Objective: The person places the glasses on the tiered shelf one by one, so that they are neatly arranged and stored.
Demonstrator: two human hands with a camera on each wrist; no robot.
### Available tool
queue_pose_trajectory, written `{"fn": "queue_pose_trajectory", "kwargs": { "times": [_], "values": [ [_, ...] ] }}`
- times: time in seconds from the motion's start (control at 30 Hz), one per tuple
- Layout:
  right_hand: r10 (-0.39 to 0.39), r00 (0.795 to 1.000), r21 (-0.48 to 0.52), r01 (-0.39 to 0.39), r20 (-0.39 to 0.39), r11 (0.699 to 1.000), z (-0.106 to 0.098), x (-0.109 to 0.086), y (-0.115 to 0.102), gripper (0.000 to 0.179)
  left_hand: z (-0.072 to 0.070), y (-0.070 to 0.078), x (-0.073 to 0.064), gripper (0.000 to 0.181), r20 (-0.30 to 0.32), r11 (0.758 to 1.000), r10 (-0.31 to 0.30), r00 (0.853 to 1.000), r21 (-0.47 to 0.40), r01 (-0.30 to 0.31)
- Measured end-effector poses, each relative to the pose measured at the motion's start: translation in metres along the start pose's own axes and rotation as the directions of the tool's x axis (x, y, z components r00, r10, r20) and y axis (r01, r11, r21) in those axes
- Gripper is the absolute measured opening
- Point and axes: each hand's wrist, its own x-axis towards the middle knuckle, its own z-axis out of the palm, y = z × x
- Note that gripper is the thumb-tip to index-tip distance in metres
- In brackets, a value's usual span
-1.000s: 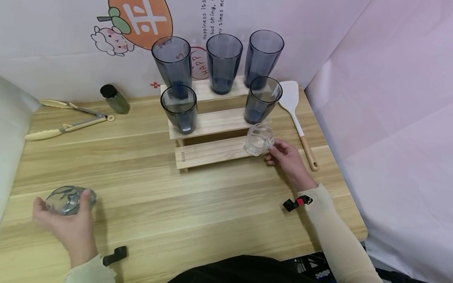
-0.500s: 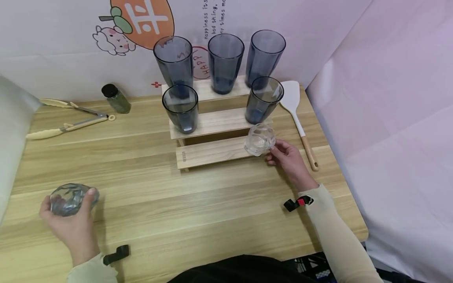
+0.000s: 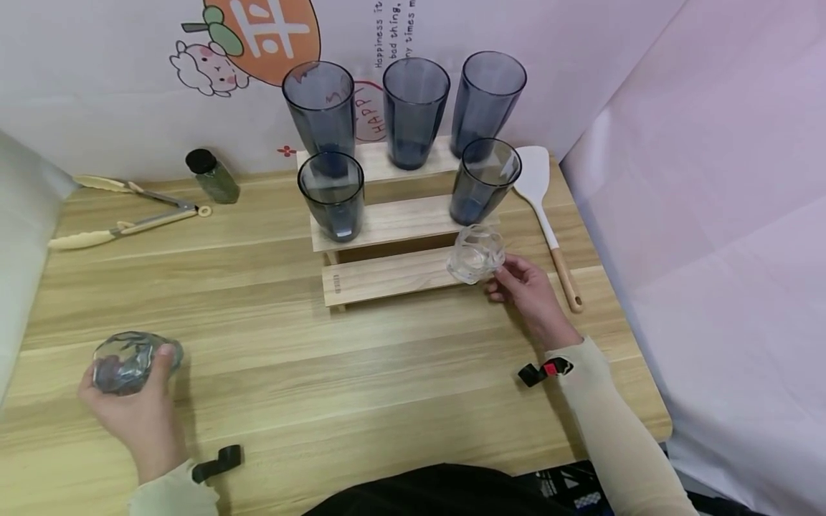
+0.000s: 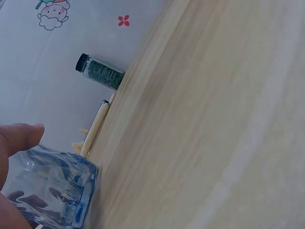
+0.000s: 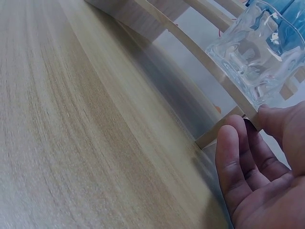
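My left hand holds a clear, bluish faceted drinking glass at the left, thumb on its near right side. In the left wrist view the thick base of this glass faces the tabletop; whether it touches cannot be told. A small clear glass stands on the right end of the lowest step of a wooden tiered rack. My right hand is at that end. In the right wrist view, its thumb and curled fingers pinch the corner of the wooden step, just beside the glass.
Several tall blue-grey tumblers stand on the rack's upper steps. Behind its right end lies a white spatula with a wooden handle. Tongs and a black-capped spice jar are at the back left. White sheets border the wooden table.
My left hand has shifted slightly right and away from me with the glass. My right hand stays at the rack's end. The head view has tilted a little.
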Motion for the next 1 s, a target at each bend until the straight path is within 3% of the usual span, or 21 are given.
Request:
{"fn": "queue_pose_trajectory", "kwargs": {
  "times": [0.13, 0.23, 0.33, 0.43, 0.5, 0.67, 0.83, 0.93, 1.0],
  "values": [
    [-0.005, 1.0, 0.004, 0.005, 0.003, 1.0, 0.0, -0.001, -0.001, 0.031, 0.006, 0.001, -0.004, 0.088, 0.002, 1.0, 0.006, 1.0, 0.006, -0.006],
    [-0.006, 1.0, 0.012, 0.006, 0.007, 1.0, -0.001, -0.001, -0.001, 0.032, 0.017, 0.002, -0.01, 0.087, 0.038, 0.998, 0.028, 0.999, 0.061, -0.031],
    [-0.008, 1.0, 0.019, 0.008, 0.01, 1.0, -0.001, 0.0, 0.0, 0.032, 0.034, 0.005, -0.02, 0.085, 0.12, 0.994, 0.049, 0.992, 0.094, -0.061],
    [-0.01, 1.0, 0.02, 0.01, 0.008, 1.0, -0.001, 0.002, 0.002, 0.033, 0.057, 0.008, -0.033, 0.083, 0.238, 0.99, 0.072, 0.968, 0.099, -0.098],
    [-0.008, 1.0, 0.023, 0.008, 0.009, 1.0, -0.001, 0.002, 0.002, 0.034, 0.073, 0.009, -0.043, 0.081, 0.323, 0.988, 0.096, 0.941, 0.084, -0.13],
    [-0.008, 1.0, 0.019, 0.008, 0.013, 1.0, 0.0, 0.001, 0.001, 0.035, 0.116, 0.006, -0.069, 0.078, 0.507, 0.972, 0.134, 0.852, 0.102, -0.213],
    [-0.01, 1.0, 0.019, 0.01, 0.009, 1.0, -0.001, 0.001, 0.001, 0.033, 0.149, -0.01, -0.092, 0.077, 0.632, 0.935, 0.154, 0.759, 0.155, -0.319],
    [-0.011, 1.0, 0.018, 0.011, 0.007, 1.0, -0.001, 0.001, 0.001, 0.032, 0.16, -0.021, -0.105, 0.078, 0.665, 0.92, 0.186, 0.723, 0.14, -0.366],
    [-0.011, 1.0, 0.02, 0.011, 0.001, 1.0, -0.001, 0.001, 0.001, 0.032, 0.166, -0.027, -0.113, 0.078, 0.679, 0.917, 0.196, 0.707, 0.128, -0.377]
  ]
}}
